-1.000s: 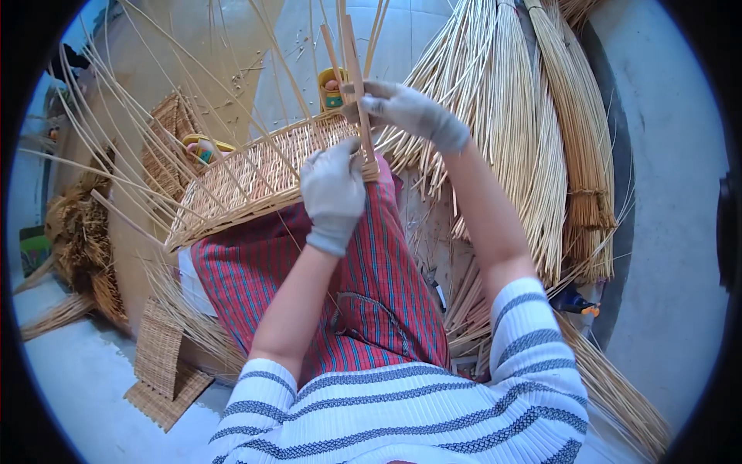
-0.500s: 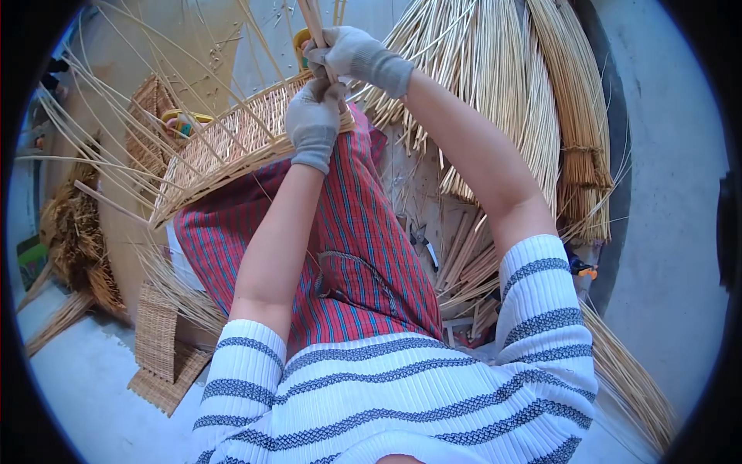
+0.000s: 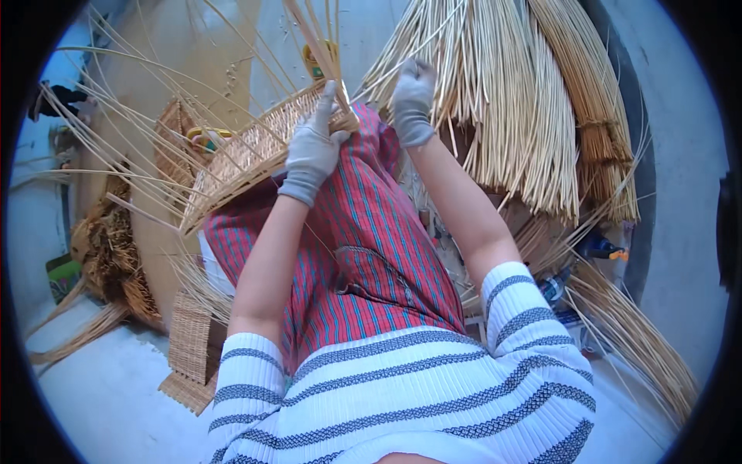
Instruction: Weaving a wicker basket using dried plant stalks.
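Note:
A partly woven wicker basket (image 3: 267, 139) rests tilted across my lap at the upper left, long loose stakes sticking out from it. My left hand (image 3: 311, 155), in a pale grey glove, grips its right end beside the upright corner stick (image 3: 307, 31). The index finger points up along the stick and the thumb stands out to the right. My right hand (image 3: 413, 100), gloved too, is away from the basket, in front of the large reed bundle. Its fingers are curled; what they hold, if anything, is hidden.
Pale reeds (image 3: 510, 116) and a browner tied bundle (image 3: 595, 124) lie at the far right. More reeds (image 3: 634, 340) lie at lower right, near a dark tool with an orange tip (image 3: 618, 254). Woven mats (image 3: 189, 336) and brown fibre (image 3: 116, 247) are on the left.
My right hand has let go of the corner stick and moved right, toward the reeds. My left hand has shifted slightly down, with its index finger now extended.

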Tool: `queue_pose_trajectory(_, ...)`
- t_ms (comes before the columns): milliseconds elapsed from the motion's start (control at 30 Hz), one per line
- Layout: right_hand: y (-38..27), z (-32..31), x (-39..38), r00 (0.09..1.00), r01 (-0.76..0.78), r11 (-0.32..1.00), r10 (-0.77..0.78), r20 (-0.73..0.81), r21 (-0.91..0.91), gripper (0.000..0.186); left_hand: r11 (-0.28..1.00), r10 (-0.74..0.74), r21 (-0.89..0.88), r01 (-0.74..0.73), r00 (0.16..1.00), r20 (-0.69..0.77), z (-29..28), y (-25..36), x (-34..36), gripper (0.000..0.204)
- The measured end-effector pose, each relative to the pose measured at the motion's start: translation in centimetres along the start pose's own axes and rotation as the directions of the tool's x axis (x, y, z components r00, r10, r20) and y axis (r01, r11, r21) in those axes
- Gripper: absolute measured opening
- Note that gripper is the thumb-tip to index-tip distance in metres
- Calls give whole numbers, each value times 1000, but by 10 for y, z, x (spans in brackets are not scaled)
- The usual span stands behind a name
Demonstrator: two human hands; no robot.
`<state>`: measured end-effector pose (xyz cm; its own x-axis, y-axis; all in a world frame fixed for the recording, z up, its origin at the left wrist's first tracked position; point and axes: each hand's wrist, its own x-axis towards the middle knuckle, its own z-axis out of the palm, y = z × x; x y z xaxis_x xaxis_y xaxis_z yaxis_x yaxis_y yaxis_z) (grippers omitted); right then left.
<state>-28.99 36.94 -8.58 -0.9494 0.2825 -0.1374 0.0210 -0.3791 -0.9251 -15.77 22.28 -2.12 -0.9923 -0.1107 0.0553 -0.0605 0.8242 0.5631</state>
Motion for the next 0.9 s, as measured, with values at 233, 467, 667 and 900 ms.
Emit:
queue_pose_trajectory(233,11,7,50,638,-752,326,575,511,573,77,971,-204,139,195,977,57,2,32,10,79)
queue_pose_trajectory(467,-22,8,7,782,-622,564,413,467,543,67,963,-267,-6,269,956,-125,17,15,5,72)
queue_pose_trajectory(667,-49,3,-37,864,-452,764,247,438,461,64,977,-208,-5,213,951,-227,22,20,2,71)
queue_pose_trajectory(900,-25,45,-128,803,149,961,-255,538,232,20,929,-158,287,235,950,-268,51,-35,8,38)
